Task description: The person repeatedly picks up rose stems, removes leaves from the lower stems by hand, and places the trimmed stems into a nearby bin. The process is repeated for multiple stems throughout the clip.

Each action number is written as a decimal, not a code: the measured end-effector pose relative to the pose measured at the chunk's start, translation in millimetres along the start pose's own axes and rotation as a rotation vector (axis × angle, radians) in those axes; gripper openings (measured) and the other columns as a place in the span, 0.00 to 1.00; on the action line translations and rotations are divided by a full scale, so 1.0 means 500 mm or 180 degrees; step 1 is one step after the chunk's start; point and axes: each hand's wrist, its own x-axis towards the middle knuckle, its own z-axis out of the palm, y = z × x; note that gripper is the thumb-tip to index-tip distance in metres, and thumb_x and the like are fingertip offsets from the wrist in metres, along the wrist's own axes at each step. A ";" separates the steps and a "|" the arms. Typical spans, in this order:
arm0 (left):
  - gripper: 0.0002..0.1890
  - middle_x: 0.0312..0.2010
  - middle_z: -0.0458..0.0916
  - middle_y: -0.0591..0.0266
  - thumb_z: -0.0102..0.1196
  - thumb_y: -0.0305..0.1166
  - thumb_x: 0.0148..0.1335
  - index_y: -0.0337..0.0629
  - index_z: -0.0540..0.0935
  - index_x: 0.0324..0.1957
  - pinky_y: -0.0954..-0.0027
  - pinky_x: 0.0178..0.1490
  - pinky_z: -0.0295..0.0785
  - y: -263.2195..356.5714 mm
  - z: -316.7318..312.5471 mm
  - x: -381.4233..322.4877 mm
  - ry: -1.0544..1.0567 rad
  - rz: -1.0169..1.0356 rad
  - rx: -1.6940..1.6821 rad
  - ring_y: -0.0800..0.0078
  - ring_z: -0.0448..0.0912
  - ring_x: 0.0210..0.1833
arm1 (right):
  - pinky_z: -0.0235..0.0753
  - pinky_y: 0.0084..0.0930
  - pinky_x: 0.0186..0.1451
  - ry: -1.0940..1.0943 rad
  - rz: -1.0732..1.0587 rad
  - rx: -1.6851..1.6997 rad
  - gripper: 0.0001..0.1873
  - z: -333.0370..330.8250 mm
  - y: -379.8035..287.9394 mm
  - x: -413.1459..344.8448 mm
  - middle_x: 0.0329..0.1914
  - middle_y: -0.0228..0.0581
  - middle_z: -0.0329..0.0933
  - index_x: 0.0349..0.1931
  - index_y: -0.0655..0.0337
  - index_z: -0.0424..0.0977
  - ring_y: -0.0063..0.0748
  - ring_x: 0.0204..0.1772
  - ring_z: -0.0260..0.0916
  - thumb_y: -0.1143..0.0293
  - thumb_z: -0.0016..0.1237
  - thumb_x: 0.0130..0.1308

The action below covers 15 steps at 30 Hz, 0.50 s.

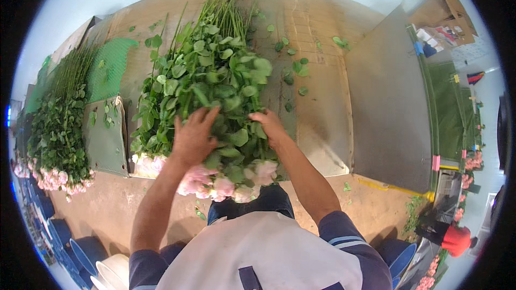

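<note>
A pile of long-stemmed pale pink roses (221,188) lies before me, blooms over the near edge of the worktable (322,129) and bare stems (225,18) pointing away. My left hand (195,137) is over the leaves (173,68), fingers spread and slightly blurred. On the right side of the same foliage is my right hand (271,127). Its thumb points left across the leaves, while its other fingers are mostly hidden, so a grip on the stems cannot be made out.
Another rose bundle (60,129) lies at left, beyond a low divider (107,135) and green netting (109,68). A tall grey panel (389,100) borders the right side. Loose leaves (300,68) dot the table. Blue tubs (86,249) stand on the floor; a person (455,239) is far right.
</note>
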 end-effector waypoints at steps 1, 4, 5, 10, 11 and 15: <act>0.43 0.71 0.58 0.59 0.62 0.37 0.57 0.58 0.55 0.73 0.31 0.73 0.45 -0.018 0.002 -0.007 0.0025 -0.0062 0.0187 0.59 0.61 0.73 | 0.71 0.41 0.58 0.0357 0.0021 -0.0021 0.30 -0.030 -0.007 -0.011 0.51 0.47 0.74 0.55 0.68 0.70 0.42 0.54 0.72 0.59 0.59 0.55; 0.41 0.73 0.56 0.62 0.61 0.33 0.55 0.59 0.60 0.71 0.35 0.75 0.46 -0.086 0.007 -0.024 0.0016 -0.0584 0.0394 0.59 0.60 0.73 | 0.70 0.44 0.59 0.0178 -0.0018 0.0166 0.32 -0.130 -0.016 -0.030 0.58 0.52 0.70 0.61 0.70 0.65 0.46 0.59 0.69 0.62 0.55 0.58; 0.39 0.73 0.57 0.62 0.60 0.30 0.55 0.57 0.62 0.70 0.35 0.74 0.48 -0.108 0.006 -0.025 0.0073 -0.0737 0.0282 0.58 0.61 0.73 | 0.72 0.44 0.56 0.0155 -0.0101 0.0173 0.32 -0.153 -0.011 -0.031 0.61 0.54 0.69 0.63 0.70 0.63 0.48 0.60 0.69 0.64 0.53 0.60; 0.35 0.72 0.58 0.57 0.57 0.26 0.55 0.56 0.67 0.68 0.35 0.73 0.50 -0.147 -0.007 -0.020 0.0396 -0.0811 -0.0853 0.57 0.61 0.72 | 0.72 0.40 0.54 0.0615 0.0707 0.0036 0.28 -0.220 0.034 -0.017 0.56 0.53 0.73 0.62 0.71 0.66 0.45 0.54 0.73 0.62 0.49 0.65; 0.35 0.71 0.59 0.56 0.57 0.25 0.55 0.56 0.68 0.67 0.37 0.73 0.51 -0.133 -0.008 -0.021 0.0676 -0.0717 -0.0383 0.56 0.61 0.72 | 0.72 0.40 0.54 0.0448 0.0511 0.0103 0.28 -0.230 0.045 -0.020 0.57 0.54 0.73 0.61 0.71 0.66 0.45 0.54 0.73 0.62 0.49 0.65; 0.26 0.60 0.72 0.55 0.55 0.21 0.55 0.46 0.75 0.58 0.53 0.69 0.61 -0.002 0.007 -0.012 0.1923 -0.0253 0.0138 0.55 0.69 0.64 | 0.74 0.38 0.51 0.0481 0.0099 0.0156 0.26 -0.241 0.061 -0.024 0.54 0.51 0.73 0.57 0.71 0.67 0.43 0.52 0.73 0.63 0.49 0.64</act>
